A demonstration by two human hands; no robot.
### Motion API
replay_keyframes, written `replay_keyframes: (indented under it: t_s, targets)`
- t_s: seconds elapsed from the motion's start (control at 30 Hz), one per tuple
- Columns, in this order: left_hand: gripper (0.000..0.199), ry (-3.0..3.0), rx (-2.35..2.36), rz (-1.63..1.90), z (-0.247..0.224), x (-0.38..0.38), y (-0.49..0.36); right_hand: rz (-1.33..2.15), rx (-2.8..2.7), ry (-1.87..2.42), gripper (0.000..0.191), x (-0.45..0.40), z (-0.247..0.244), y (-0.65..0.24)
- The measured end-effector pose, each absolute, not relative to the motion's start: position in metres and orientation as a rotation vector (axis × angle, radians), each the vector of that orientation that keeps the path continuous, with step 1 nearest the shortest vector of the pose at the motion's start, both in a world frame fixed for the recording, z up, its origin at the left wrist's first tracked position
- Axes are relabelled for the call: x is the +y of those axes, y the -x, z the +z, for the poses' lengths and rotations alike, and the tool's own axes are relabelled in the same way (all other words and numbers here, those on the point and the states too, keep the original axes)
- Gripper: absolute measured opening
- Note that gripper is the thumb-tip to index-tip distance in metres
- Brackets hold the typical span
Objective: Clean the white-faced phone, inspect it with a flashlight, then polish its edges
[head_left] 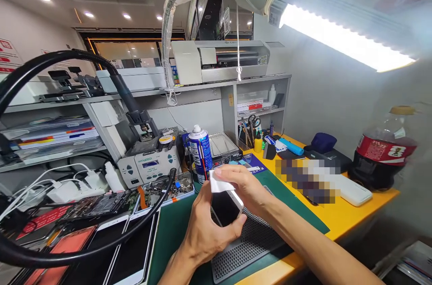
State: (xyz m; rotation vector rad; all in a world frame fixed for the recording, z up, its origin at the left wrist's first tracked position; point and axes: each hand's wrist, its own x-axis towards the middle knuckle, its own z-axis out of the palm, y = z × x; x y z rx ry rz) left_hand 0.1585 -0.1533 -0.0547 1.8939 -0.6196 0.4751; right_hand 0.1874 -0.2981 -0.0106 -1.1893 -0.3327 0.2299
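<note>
Lower ctr. of frame: smartphone [225, 208], screen twd. camera, is clasped by its edges in L hand [211, 226], the nearer; white wipe [221, 184] is pinched at its upper end by R hand [249, 187]. Phone lies below-left of R hand; long axis foreshortened, exact line unclear.

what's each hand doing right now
Left hand: closed around the phone.
Right hand: holding a white wipe against the phone's far end.
</note>
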Motion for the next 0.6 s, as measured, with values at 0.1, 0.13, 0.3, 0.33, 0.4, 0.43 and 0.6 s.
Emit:
replay_keyframes:
  t_s: [0.1, 0.13, 0.3, 0.33, 0.4, 0.43, 0.6]
  targets:
    - [0.059, -1.911, -0.67, 0.45, -0.054, -0.152, -0.158, 0.267, -0.315, 1.132, 0.037, -0.299, -0.008, -0.188]
    - [0.058, -1.921, -0.689, 0.453, -0.053, -0.152, -0.158, 0.274, -0.313, 1.117, 0.037, -0.3, -0.007, -0.187]
    - [0.052, -1.917, -0.814, 0.536, -0.044, -0.149, -0.156, 0.178, -0.329, 1.149, 0.037, -0.305, -0.01, -0.189]
    - [0.051, -1.894, -0.826, 0.558, -0.042, -0.149, -0.156, 0.142, -0.34, 1.162, 0.039, -0.306, -0.011, -0.19]
    - [0.043, -1.834, -0.788, 0.617, -0.039, -0.149, -0.154, 0.103, -0.357, 1.17, 0.042, -0.308, -0.014, -0.192]
    - [0.035, -1.803, -0.736, 0.643, -0.037, -0.149, -0.153, 0.104, -0.361, 1.164, 0.043, -0.308, -0.015, -0.192]
    - [0.02, -1.554, -0.409, 0.294, -0.034, -0.149, -0.155, 0.194, -0.402, 1.163, 0.044, -0.307, -0.018, -0.193]
